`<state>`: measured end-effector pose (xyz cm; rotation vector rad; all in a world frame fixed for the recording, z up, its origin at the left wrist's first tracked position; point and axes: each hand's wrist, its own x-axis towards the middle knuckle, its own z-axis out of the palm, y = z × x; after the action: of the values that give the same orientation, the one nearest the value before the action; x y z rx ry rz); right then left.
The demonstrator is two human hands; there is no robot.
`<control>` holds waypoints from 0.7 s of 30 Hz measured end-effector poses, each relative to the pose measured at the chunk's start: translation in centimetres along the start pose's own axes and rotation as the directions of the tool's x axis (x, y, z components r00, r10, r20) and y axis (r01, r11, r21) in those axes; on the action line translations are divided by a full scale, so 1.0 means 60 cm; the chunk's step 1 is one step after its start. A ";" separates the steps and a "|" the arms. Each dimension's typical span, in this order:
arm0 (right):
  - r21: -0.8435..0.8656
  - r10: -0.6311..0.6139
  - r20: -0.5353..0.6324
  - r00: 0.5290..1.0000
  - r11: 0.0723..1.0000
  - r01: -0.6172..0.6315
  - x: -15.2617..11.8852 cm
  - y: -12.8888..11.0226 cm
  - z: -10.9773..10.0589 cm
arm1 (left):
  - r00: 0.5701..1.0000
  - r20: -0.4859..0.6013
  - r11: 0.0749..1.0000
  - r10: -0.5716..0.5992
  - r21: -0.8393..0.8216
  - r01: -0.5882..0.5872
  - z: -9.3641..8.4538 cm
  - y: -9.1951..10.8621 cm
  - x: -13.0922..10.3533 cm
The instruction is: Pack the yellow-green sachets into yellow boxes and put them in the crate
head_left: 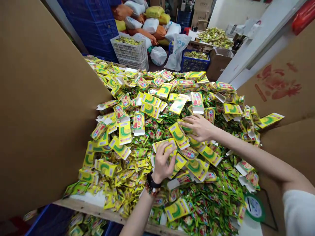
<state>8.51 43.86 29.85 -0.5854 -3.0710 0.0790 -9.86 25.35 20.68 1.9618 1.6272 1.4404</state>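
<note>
yellow boxes (178, 136), dozens, surround one left hand (162, 164) and one right hand (201, 127), fingers (161, 151) bent, grip unclear.

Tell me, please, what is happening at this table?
The person's right hand touches a yellow carton, and the left hand is over neighbouring cartons, nearer the body. Whether either hand grips anything is unclear. Around them, more cartons and small green and yellow sachets lie piled together.

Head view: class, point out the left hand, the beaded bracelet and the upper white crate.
Left hand (161, 164), head view: back of the hand.
Beaded bracelet (153, 190), head view: its beads.
Upper white crate (131, 52), head view: side wall.
</note>
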 end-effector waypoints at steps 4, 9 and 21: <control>0.074 0.052 -0.135 0.990 0.996 -0.042 0.075 0.000 -0.040 | 0.854 -0.496 0.909 -0.156 0.266 0.320 -0.100 -0.050 -0.069; 0.207 0.171 -0.231 0.958 0.971 -0.123 0.350 0.085 -0.054 | 0.449 -0.852 0.589 -0.268 0.224 0.777 -0.303 -0.232 -0.091; 0.155 0.009 0.067 0.998 0.988 -0.019 0.620 0.020 0.089 | 0.653 -0.517 0.672 -0.553 0.187 0.717 -0.249 -0.383 -0.064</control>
<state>-25.79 58.41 24.61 -0.6070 -3.0858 0.3418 -35.50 24.61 10.40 0.9612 2.6164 1.3421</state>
